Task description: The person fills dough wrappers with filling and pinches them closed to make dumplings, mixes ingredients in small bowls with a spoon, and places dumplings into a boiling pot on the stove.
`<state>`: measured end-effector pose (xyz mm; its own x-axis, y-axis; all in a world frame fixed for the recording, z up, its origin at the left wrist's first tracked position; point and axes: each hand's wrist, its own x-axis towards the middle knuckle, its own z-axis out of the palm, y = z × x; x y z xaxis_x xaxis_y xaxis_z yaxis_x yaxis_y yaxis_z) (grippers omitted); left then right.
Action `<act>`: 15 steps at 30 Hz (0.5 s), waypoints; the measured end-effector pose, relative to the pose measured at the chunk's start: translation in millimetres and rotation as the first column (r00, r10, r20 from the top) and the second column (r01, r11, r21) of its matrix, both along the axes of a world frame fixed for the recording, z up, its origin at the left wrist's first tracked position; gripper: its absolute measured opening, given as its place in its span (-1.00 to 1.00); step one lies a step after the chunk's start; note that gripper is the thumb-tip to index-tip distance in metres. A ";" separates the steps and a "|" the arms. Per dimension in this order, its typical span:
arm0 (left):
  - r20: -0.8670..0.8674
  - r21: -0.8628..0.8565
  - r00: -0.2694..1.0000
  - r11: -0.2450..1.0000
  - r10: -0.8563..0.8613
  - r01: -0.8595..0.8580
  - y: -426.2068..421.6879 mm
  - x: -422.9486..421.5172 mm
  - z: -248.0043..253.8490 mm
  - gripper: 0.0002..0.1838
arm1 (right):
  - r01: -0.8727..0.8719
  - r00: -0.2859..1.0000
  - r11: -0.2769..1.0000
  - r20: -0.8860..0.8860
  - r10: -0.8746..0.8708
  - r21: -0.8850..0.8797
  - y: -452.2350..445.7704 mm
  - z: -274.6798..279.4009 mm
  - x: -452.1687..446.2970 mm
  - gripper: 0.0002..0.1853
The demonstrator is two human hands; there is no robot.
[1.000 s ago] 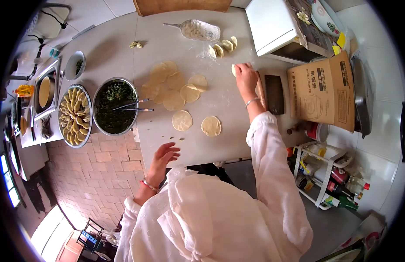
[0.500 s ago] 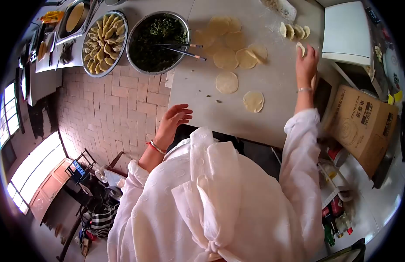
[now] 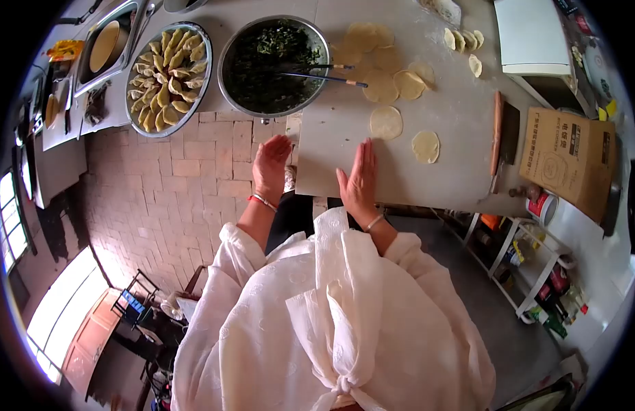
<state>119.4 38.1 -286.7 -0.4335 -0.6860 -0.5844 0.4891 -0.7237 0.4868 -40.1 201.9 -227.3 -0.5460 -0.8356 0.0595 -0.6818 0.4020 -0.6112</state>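
Note:
My right hand [image 3: 359,179] is over the table's near edge. Its palm faces left, its fingers are stretched and its thumb stands apart; it holds nothing. Off the table's left corner, my left hand [image 3: 270,164] hangs above the brick floor with straight fingers and nothing in it. Close beyond my right fingertips lies a round dough wrapper [image 3: 386,123]. Another wrapper [image 3: 426,147] is to its right. Several overlapping wrappers [image 3: 409,85] spread further back. At the far right, a small pale dough piece [image 3: 475,66] lies in front of a short row of similar pieces [image 3: 458,40].
A metal bowl of chopped green filling [image 3: 266,92] holds two chopsticks [image 3: 331,79]. Left of it stands a round tray [image 3: 203,75] of dumplings. A rolling pin [image 3: 496,133] lies at the table's right, beside a cardboard box [image 3: 567,161] and a white appliance [image 3: 533,38].
My right hand has let go of the small dough piece and come back left to the near edge. My left hand has turned its fingers forward. The view has shifted slightly.

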 end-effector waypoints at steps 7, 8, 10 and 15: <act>-0.302 0.186 0.948 0.969 -0.100 0.162 10.5 19.6 -44.7 -0.65 | 0.077 0.955 0.959 0.296 0.008 -0.274 -62.2 -10.3 36.7 -0.30; -0.206 0.252 0.974 0.957 -0.091 0.143 13.4 21.4 -40.8 -0.65 | 0.100 0.962 0.946 0.274 -0.012 -0.308 -62.9 -4.5 31.9 -0.37; -0.225 0.255 0.968 0.953 -0.107 0.165 10.8 25.8 -37.4 -0.65 | 0.230 0.916 0.908 0.393 -0.081 -0.350 -69.5 -14.9 7.0 -0.46; -0.217 0.330 0.962 0.915 -0.166 0.233 16.9 34.0 -52.2 -0.61 | -0.117 0.993 0.974 -0.051 0.109 -0.194 -98.2 -13.6 -58.5 -0.65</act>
<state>153.3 55.0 -338.9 -0.6605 -0.3407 -0.6690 0.3721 -0.9225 0.1024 -98.5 103.6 -240.9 -0.4426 -0.8616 0.2484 -0.7411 0.1955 -0.6423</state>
